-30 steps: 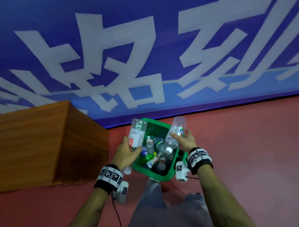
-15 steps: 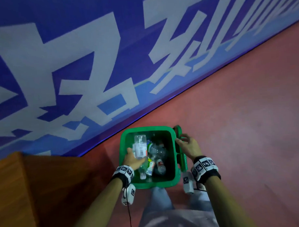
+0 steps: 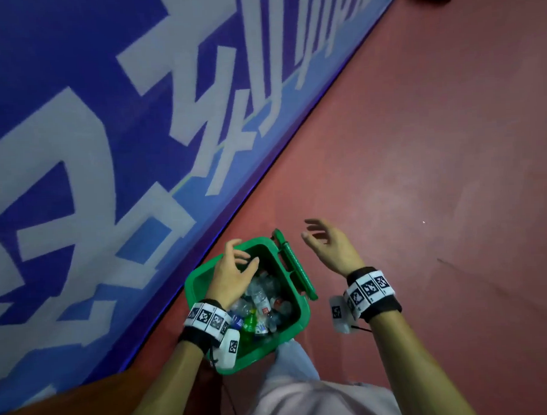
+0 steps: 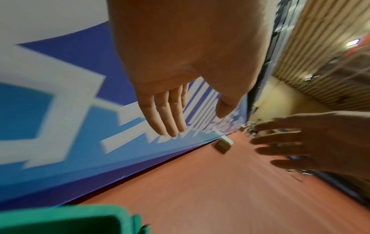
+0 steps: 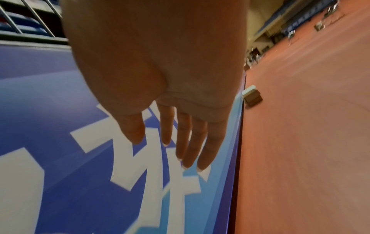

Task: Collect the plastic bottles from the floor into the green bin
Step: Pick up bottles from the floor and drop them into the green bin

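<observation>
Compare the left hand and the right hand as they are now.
The left hand hangs over the green bin's opening, above the plastic bottles; the right hand is off beside the bin, over the red floor. Both are empty, fingers loosely spread.

Both bottles (image 3: pixel 260 297) now lie in the bin (image 3: pixel 303 316); left hand (image 3: pixel 234 271) and right hand (image 3: pixel 328 247) have let go, fingers loose.

Bare red floor (image 3: pixel 421 185) spreads wide from twelve to five o'clock. The blue banner wall (image 3: pixel 75 137) blocks nine through eleven, and the green bin (image 3: pixel 303 312) stands just beside it.
</observation>
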